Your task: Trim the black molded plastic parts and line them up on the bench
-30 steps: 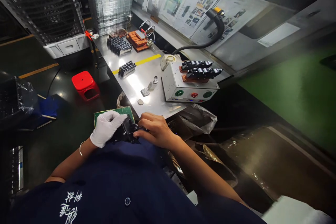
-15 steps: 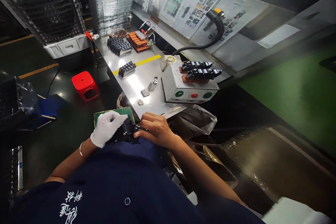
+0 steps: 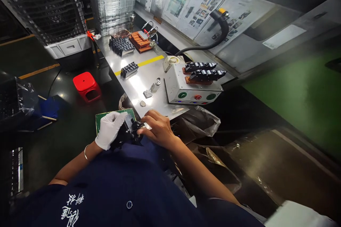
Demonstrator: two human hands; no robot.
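My left hand (image 3: 110, 130), in a white glove, is closed on a glossy black moulded part (image 3: 130, 127) held low in front of my body. My bare right hand (image 3: 157, 127) is at the right end of that part, fingers bent and thumb pressed in. A thin, shiny blade-like piece (image 3: 147, 126) shows between its fingers; how far it reaches is hidden. Beneath the left hand lies a green mat (image 3: 99, 117) with a pale edge.
On the metal table (image 3: 133, 90) are black parts (image 3: 129, 70), a small metal block (image 3: 147, 94) and an orange fixture (image 3: 140, 40). A white control box (image 3: 191, 90) bears two black parts (image 3: 207, 74). A red stool (image 3: 86, 86) stands left; a plastic-lined bag (image 3: 205, 118) is right.
The black part has tilted a little in my left hand, which has shifted slightly right. My right fingers have turned slightly, and the shiny piece now catches the light.
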